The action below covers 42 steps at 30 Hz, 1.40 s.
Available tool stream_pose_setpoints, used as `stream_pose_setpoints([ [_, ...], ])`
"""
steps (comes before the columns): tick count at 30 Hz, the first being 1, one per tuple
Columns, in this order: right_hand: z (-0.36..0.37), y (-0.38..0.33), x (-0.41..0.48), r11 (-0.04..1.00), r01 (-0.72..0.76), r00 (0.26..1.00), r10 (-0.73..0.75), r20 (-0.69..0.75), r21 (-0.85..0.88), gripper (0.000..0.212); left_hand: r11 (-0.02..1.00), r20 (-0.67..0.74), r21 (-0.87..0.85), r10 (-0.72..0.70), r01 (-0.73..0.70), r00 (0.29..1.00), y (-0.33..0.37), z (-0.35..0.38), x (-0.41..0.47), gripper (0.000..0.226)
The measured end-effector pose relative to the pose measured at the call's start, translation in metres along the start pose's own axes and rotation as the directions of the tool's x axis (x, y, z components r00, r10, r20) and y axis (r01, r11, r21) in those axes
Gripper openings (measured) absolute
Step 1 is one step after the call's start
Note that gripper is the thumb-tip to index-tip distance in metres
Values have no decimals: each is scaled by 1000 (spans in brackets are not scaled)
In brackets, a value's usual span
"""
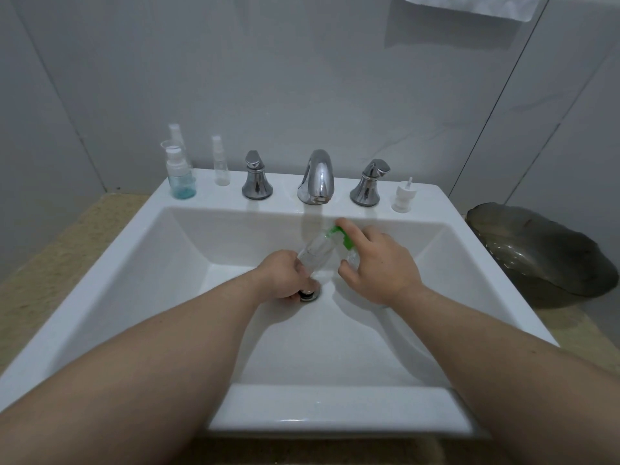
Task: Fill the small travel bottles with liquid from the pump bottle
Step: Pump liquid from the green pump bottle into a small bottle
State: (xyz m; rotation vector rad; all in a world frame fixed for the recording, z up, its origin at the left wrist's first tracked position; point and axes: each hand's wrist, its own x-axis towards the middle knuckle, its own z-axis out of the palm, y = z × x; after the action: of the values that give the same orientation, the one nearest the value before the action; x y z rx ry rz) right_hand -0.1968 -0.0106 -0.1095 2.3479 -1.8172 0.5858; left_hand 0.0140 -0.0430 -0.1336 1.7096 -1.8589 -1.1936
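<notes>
On the white sink ledge (grey wall behind) stand travel bottles.

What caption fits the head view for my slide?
Over the sink, the left hand tilts a clear travel bottle toward the green-topped pump bottle gripped in the right hand.

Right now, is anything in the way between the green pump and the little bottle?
Nothing visible is. The left hand holds the pump bottle tilted over the sink. Its green pump, touched by the right hand, points down at the little bottle pinched in that hand. Whether they touch is too blurred to tell.
</notes>
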Motion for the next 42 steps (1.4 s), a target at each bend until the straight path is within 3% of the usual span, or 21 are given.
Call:
stream_pose_setpoints([
  [13, 1, 2, -2, 1000, 20, 1000, -20, -16, 13, 85, 999, 3, -41, 3, -3, 1000, -1, 0, 2, 41],
  [42, -2, -1, 2, 1000, -5, 1000, 5, 1, 31, 69, 1000, 21, -21, 9, -8, 1000, 2, 0, -2, 29],
])
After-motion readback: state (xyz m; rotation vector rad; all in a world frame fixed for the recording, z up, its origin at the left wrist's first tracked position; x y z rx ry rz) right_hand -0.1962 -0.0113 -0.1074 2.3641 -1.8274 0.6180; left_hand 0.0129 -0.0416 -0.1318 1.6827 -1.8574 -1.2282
